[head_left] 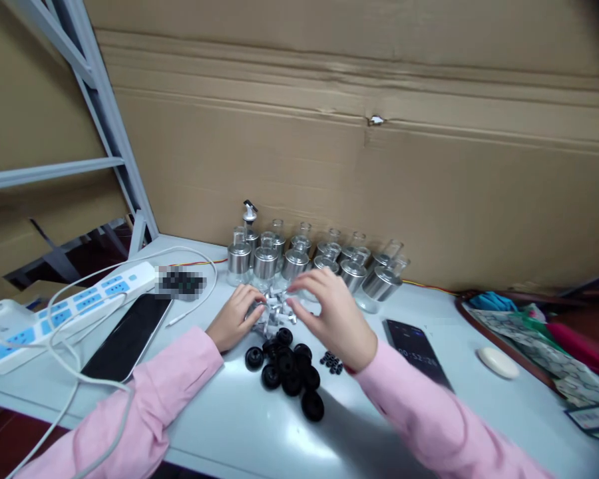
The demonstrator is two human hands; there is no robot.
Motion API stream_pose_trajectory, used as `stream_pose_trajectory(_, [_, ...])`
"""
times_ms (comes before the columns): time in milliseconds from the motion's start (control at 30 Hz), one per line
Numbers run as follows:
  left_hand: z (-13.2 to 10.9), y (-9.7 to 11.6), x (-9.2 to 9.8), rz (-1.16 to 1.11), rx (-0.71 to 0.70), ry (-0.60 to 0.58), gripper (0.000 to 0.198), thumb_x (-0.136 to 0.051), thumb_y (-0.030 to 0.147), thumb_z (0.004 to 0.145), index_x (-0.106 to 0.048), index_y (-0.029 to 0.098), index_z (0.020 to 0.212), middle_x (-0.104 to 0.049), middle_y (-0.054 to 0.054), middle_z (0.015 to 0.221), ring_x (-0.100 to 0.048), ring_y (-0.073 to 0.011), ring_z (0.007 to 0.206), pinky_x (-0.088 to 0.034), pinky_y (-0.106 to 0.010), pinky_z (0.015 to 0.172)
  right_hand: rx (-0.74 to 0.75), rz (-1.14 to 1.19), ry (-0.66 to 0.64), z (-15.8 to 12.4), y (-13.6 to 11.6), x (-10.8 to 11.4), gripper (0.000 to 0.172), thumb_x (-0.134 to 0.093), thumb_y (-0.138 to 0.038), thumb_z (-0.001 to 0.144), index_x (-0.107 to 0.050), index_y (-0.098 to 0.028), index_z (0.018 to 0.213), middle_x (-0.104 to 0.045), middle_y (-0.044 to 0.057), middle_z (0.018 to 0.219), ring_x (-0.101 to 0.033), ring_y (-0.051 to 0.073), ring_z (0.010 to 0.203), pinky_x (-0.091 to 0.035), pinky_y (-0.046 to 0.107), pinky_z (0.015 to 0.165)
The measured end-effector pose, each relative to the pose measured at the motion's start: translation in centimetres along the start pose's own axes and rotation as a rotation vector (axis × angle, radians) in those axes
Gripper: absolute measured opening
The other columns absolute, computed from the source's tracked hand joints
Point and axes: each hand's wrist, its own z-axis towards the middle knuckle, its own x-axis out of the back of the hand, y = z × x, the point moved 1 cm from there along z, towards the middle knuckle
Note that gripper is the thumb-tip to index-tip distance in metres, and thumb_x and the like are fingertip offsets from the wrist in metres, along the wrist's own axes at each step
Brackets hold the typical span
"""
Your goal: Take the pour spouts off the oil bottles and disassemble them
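Note:
A pile of small shiny silver-white pieces (274, 313) lies between my two hands; their exact kind is too blurred to tell. My left hand (237, 318) rests at the left side of the pile, fingers curled toward the thumb around something I cannot make out. Over the right side hovers my right hand (337, 314), its thumb and fingers apart with nothing visible between them. Just in front of the pile, several round black caps (287, 366) are heaped together. Behind it stand several glass bottles with metal sleeves (265, 263), partly hidden by my right hand.
One back-row bottle carries a pourer spout (250, 213). Tiny black rings (332, 362) lie beside the caps. A phone showing a timer (416, 352) and a white oval object (498, 362) are to the right. Leftward are a dark phone (127, 336), power strip (70, 313) and white cable.

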Motion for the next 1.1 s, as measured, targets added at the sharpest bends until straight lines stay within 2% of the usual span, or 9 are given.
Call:
stream_pose_trajectory(67, [0.0, -0.3, -0.1, -0.038, 0.017, 0.004, 0.018, -0.037, 0.03, 0.091, -0.05, 0.017, 0.095, -0.052, -0.005, 0.093, -0.046, -0.0183, 0.093, -0.038, -0.033, 0.086, -0.022, -0.056, 0.024, 3.3, 0.4, 0.3, 0.012, -0.057, -0.025, 0.079, -0.061, -0.017, 0.086, -0.063, 0.005, 0.09, -0.05, 0.021, 0.089, -0.037, 0.035, 0.079])
stream_pose_trajectory(167, [0.0, -0.7, -0.2, -0.095, 0.048, 0.029, 0.018, -0.038, 0.031, 0.09, -0.049, 0.017, 0.095, -0.051, -0.006, 0.093, -0.047, -0.0187, 0.092, -0.039, -0.033, 0.086, -0.096, -0.097, 0.053, 8.4, 1.1, 0.0, 0.032, -0.061, -0.028, 0.075, -0.059, -0.014, 0.103, -0.064, 0.006, 0.092, -0.052, 0.021, 0.088, -0.04, 0.034, 0.079])
stream_pose_trajectory(233, [-0.1, -0.8, -0.3, -0.118, 0.051, 0.033, 0.018, -0.039, 0.031, 0.09, -0.049, 0.017, 0.096, -0.05, -0.006, 0.095, -0.047, -0.0189, 0.094, -0.039, -0.033, 0.087, -0.162, -0.169, 0.014, 11.5, 1.6, -0.7, 0.038, -0.061, -0.033, 0.074, -0.058, -0.014, 0.106, -0.064, 0.007, 0.096, -0.052, 0.023, 0.094, -0.04, 0.035, 0.081])
stream_pose_trajectory(333, [-0.1, -0.9, -0.2, -0.117, 0.046, 0.051, 0.017, -0.038, 0.029, 0.09, -0.049, 0.017, 0.096, -0.049, -0.006, 0.097, -0.046, -0.0189, 0.097, -0.038, -0.033, 0.088, -0.297, -0.231, -0.109, 15.3, 2.3, -2.1, 0.036, -0.061, -0.042, 0.072, -0.064, -0.017, 0.098, -0.065, 0.008, 0.1, -0.053, 0.024, 0.098, -0.041, 0.034, 0.08])
stream_pose_trajectory(467, [-0.2, -0.9, 0.0, -0.09, 0.04, 0.113, 0.016, -0.037, 0.026, 0.09, -0.049, 0.017, 0.097, -0.049, -0.007, 0.096, -0.046, -0.0186, 0.096, -0.037, -0.033, 0.088, -0.402, -0.239, -0.151, 18.6, 2.7, -3.7, 0.041, -0.066, -0.047, 0.065, -0.066, -0.015, 0.091, -0.065, 0.012, 0.099, -0.056, 0.025, 0.097, -0.043, 0.034, 0.078])
stream_pose_trajectory(600, [-0.2, -0.8, 0.1, -0.076, 0.012, 0.133, 0.016, -0.038, 0.025, 0.09, -0.049, 0.017, 0.097, -0.05, -0.006, 0.095, -0.046, -0.0186, 0.095, -0.037, -0.033, 0.087, -0.455, -0.242, -0.194, 20.4, 2.6, -5.0, 0.05, -0.07, -0.05, 0.058, -0.065, -0.015, 0.093, -0.064, 0.013, 0.1, -0.055, 0.027, 0.1, -0.043, 0.037, 0.08])
stream_pose_trajectory(867, [-0.2, -0.8, 0.1, -0.071, -0.007, 0.155, 0.015, -0.039, 0.024, 0.09, -0.049, 0.016, 0.097, -0.05, -0.007, 0.095, -0.046, -0.0186, 0.095, -0.038, -0.033, 0.087, -0.447, -0.215, -0.189, 20.9, 2.2, -6.0, 0.043, -0.075, -0.039, 0.055, -0.063, -0.015, 0.088, -0.063, 0.014, 0.1, -0.058, 0.028, 0.097, -0.042, 0.041, 0.081])
stream_pose_trajectory(1033, [-0.2, -0.9, 0.1, -0.073, -0.014, 0.209, 0.015, -0.038, 0.024, 0.089, -0.048, 0.017, 0.098, -0.05, -0.007, 0.095, -0.046, -0.0185, 0.095, -0.039, -0.032, 0.085, -0.381, -0.163, -0.07, 20.7, 1.9, -3.2, 0.037, -0.065, -0.044, 0.065, -0.061, -0.016, 0.088, -0.063, 0.01, 0.096, -0.058, 0.025, 0.093, -0.043, 0.039, 0.078])
stream_pose_trajectory(1100, [-0.2, -1.0, 0.1, -0.072, -0.009, 0.25, 0.015, -0.038, 0.024, 0.09, -0.047, 0.017, 0.099, -0.05, -0.007, 0.096, -0.046, -0.0184, 0.095, -0.039, -0.032, 0.084, -0.315, -0.072, 0.062, 20.8, 2.1, -1.0, 0.035, -0.064, -0.043, 0.067, -0.06, -0.015, 0.087, -0.063, 0.007, 0.091, -0.058, 0.022, 0.089, -0.043, 0.038, 0.078])
